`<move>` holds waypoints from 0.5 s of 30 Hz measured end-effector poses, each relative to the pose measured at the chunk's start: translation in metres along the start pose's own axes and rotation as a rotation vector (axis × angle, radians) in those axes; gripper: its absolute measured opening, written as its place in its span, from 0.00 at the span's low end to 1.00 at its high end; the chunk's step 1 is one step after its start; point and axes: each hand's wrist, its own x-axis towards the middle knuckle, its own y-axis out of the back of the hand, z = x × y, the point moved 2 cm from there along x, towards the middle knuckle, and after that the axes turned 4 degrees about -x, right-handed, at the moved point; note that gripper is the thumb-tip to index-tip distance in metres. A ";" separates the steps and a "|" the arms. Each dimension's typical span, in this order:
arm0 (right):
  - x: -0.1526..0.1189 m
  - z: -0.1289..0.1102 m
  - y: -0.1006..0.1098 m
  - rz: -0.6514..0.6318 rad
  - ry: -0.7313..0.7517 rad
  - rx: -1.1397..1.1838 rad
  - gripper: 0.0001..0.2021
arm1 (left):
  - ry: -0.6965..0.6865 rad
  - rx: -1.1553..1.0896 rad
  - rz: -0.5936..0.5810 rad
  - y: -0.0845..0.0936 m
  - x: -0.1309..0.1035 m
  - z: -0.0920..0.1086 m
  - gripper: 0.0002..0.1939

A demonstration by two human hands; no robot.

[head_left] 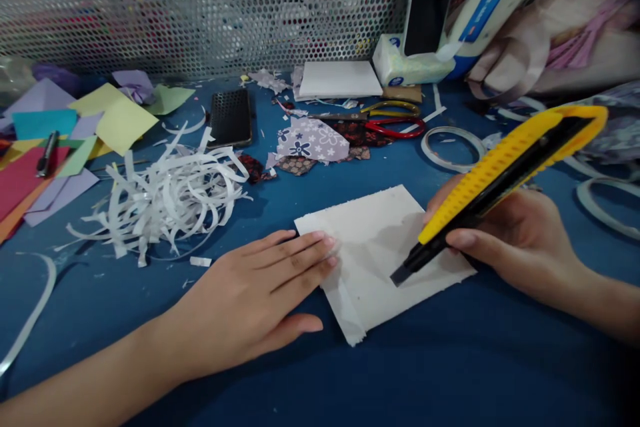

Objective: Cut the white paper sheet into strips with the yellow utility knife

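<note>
A yellow and black utility knife is gripped in my right hand, tilted down to the left. Its short blade tip is over the white board; whether it touches the surface I cannot tell. The board lies flat and slightly turned on the blue table, with rough, torn-looking edges. My left hand rests flat with fingers stretched out, the fingertips on the board's left side and the thumb apart on the near side.
A tangle of white paper strips lies left, beyond my left hand. Coloured papers, a marker and a dark phone are farther back. Red-handled scissors, fabric scraps and a tape roll lie behind the board. A perforated metal panel closes the back.
</note>
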 end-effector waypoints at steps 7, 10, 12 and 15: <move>0.005 0.012 0.006 -0.088 0.060 0.007 0.10 | -0.008 0.020 0.007 0.001 0.001 -0.001 0.26; 0.006 0.022 0.009 -0.065 -0.023 0.161 0.11 | -0.015 0.023 -0.004 0.002 0.002 0.000 0.26; 0.005 0.023 0.009 -0.123 -0.029 0.215 0.13 | -0.022 0.033 0.013 0.003 0.003 0.000 0.26; 0.005 0.021 0.007 -0.180 -0.018 0.183 0.14 | -0.040 0.052 0.024 0.006 0.004 0.001 0.25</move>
